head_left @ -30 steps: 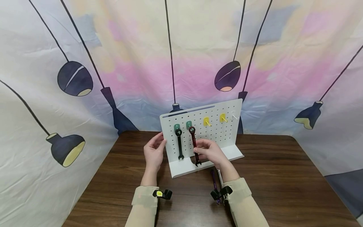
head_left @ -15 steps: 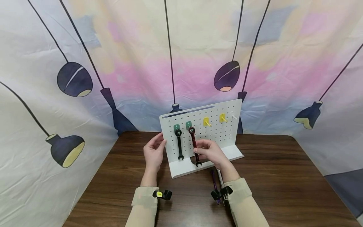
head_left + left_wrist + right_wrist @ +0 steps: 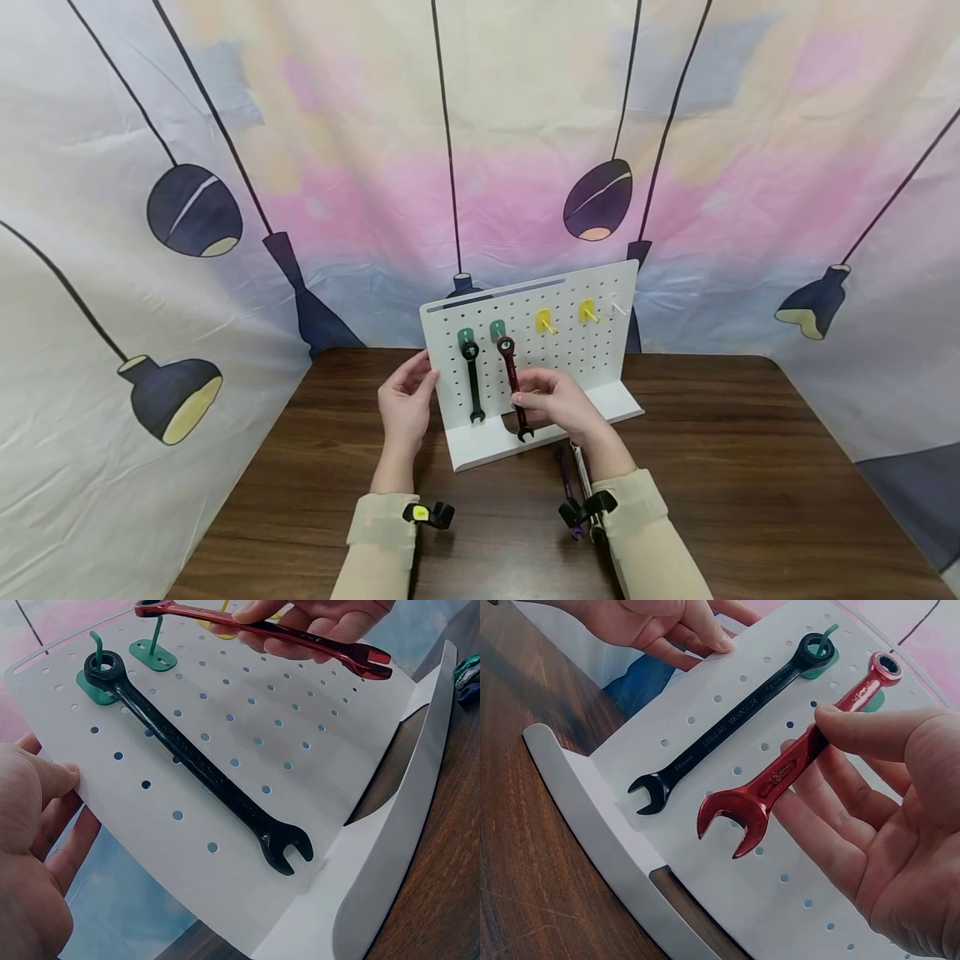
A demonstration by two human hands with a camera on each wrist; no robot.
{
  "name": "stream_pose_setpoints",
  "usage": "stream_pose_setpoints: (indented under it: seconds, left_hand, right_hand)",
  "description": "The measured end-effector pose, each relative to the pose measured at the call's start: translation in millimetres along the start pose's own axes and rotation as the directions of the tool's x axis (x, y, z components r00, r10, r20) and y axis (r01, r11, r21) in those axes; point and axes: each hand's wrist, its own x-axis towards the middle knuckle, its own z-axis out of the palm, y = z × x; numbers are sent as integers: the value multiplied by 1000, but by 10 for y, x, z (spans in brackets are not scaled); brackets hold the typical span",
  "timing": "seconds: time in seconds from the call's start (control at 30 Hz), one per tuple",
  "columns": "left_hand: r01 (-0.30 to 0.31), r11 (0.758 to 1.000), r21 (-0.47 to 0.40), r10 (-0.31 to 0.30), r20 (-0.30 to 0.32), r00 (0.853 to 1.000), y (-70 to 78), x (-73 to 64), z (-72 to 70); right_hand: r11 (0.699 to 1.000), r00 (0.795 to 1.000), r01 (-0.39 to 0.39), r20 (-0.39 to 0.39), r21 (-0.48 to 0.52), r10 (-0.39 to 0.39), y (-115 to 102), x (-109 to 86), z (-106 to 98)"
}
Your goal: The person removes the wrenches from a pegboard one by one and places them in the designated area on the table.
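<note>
A white pegboard (image 3: 450,392) stands on the table, its left edge pinched by my left hand (image 3: 403,410), thumb in front and fingers behind. My right hand (image 3: 558,404) holds a red combination wrench (image 3: 780,776) by the shaft between thumb and fingers, ring end up, open jaw down. Its ring is close in front of the second green hook (image 3: 153,654); whether the hook enters it I cannot tell. To the left, a black combination wrench (image 3: 187,754) hangs by its ring from the first green hook (image 3: 96,688).
Two yellow hooks (image 3: 588,312) and a clear hook (image 3: 617,307) sit farther right on the board. Near my right wrist lie a purple wrench (image 3: 566,479) and a silver wrench (image 3: 581,475), partly hidden by the sleeve. A printed curtain (image 3: 360,167) hangs behind the wooden table (image 3: 720,467).
The red wrench has dropped very slightly, its ring sitting a little lower against the board. Both hands keep their holds. The head view has shifted slightly.
</note>
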Motion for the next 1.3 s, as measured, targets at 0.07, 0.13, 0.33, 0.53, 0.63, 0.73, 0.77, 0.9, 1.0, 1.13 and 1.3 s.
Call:
stream_pose_setpoints:
  seconds: [0.07,0.13,0.33,0.53,0.63,0.73,0.77,0.9,1.0,1.13,1.3]
  left_hand:
    - [-9,1000,-2,9,6,1000,5,0,-3]
    - [-16,1000,-4,16,10,1000,9,0,-3]
    - [-28,1000,0,28,17,999,8,4,5]
    - [-28,1000,-5,28,15,999,15,16,10]
    - [-26,1000,-5,26,13,1000,32,19,12]
    - [-16,1000,-4,16,13,1000,48,18,18]
    - [-10,1000,-1,10,11,1000,48,18,19]
    - [19,1000,18,-19,-2,1000,54,23,37]
    - [31,999,23,-31,-8,999,59,26,47]
    - [23,1000,11,-23,-9,1000,42,16,40]
    - [0,1000,-19,1,10,1000,21,2,12]
  right_hand:
    - [1000,1000,3,8,-6,-3,-10,-5,-6]
    - [1000,1000,6,18,-10,-5,-17,-6,-10]
    - [1000,1000,7,25,-9,-7,-70,-50,-13]
    - [1000,1000,13,19,1,-13,-121,-122,-24]
    - [1000,1000,15,12,5,-15,-124,-170,-44]
    - [1000,1000,14,1,6,-14,-100,-226,-84]
    - [1000,1000,13,1,8,-13,-88,-247,-101]
    - [1000,1000,5,-3,28,-5,-18,-334,-173]
    - [999,1000,3,-10,32,-2,42,-392,-233]
    - [1000,1000,-3,-29,21,4,95,-465,-308]
    - [1000,999,-24,-48,9,24,129,-576,-394]
